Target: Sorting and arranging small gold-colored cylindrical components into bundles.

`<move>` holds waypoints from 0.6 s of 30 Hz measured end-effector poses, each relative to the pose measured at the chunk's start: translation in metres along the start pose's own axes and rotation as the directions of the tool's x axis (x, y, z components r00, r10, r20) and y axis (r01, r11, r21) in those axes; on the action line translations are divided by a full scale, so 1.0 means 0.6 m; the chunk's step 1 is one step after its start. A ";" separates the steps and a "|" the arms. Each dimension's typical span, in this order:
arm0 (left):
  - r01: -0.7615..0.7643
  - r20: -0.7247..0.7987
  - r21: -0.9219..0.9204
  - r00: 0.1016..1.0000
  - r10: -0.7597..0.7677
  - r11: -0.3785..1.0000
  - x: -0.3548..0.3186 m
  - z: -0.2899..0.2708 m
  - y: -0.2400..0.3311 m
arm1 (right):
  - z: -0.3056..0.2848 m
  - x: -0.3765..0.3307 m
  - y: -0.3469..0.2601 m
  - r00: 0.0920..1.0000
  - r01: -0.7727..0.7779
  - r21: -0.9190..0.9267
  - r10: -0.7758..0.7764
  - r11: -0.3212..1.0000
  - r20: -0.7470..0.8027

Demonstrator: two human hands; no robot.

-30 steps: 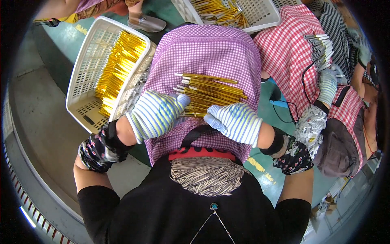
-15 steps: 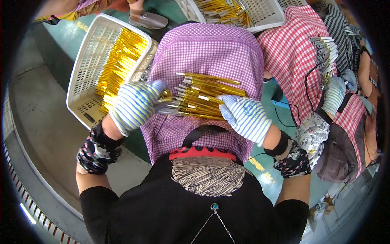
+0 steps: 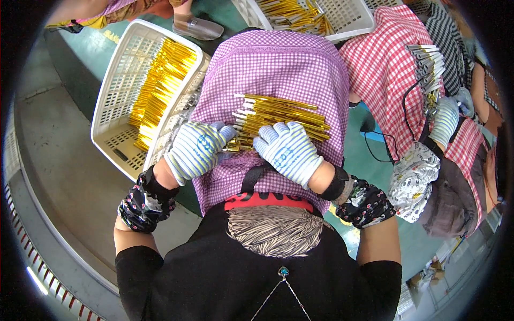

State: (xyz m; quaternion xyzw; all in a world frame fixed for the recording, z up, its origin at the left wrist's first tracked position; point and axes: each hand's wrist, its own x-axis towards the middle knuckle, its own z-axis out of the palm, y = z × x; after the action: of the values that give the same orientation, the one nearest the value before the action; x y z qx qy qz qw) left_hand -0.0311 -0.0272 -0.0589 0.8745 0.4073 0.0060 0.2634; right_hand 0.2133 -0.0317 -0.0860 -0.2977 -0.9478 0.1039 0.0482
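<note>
Slim shiny gold tubes (image 3: 289,115) with white tips lie side by side on the purple checked cloth (image 3: 273,64) over my lap. My left hand (image 3: 197,151), in a blue-and-white striped glove, is closed at the tubes' left end. A short gold tube end (image 3: 233,144) shows at its fingertips. My right hand (image 3: 290,154), gloved alike, curls its fingers over the near tubes. Its thumb and whatever lies under the palm are hidden.
To my left stands a white plastic basket (image 3: 115,88) with many gold tubes. Another white basket (image 3: 350,24) of tubes is at the top. On the right, a co-worker's gloved hand (image 3: 444,123) is beside grey-and-white sticks (image 3: 428,64) on a red checked cloth (image 3: 383,53).
My right hand has moved left along the tubes, from their right side to near my left hand. My left hand has shifted slightly right and down.
</note>
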 end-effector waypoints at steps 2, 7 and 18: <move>0.007 0.009 0.007 1.000 -0.007 1.000 0.000 -0.001 0.003 | 0.001 0.002 -0.005 1.000 -0.004 -0.019 0.004 1.000 0.006; -0.025 -0.031 0.023 0.999 0.026 0.999 0.000 -0.017 0.015 | -0.006 0.000 -0.010 0.996 -0.049 0.003 0.048 0.999 0.074; -0.176 -0.122 0.422 0.961 0.248 0.889 0.032 -0.029 0.051 | -0.031 -0.016 -0.004 0.966 -0.249 0.557 0.247 0.792 0.082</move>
State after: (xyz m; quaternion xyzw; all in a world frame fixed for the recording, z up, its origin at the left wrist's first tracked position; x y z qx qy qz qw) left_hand -0.0004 -0.0220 -0.0336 0.9455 0.3225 0.0255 0.0372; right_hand 0.2228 -0.0363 -0.0673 -0.3916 -0.8277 0.3843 0.1175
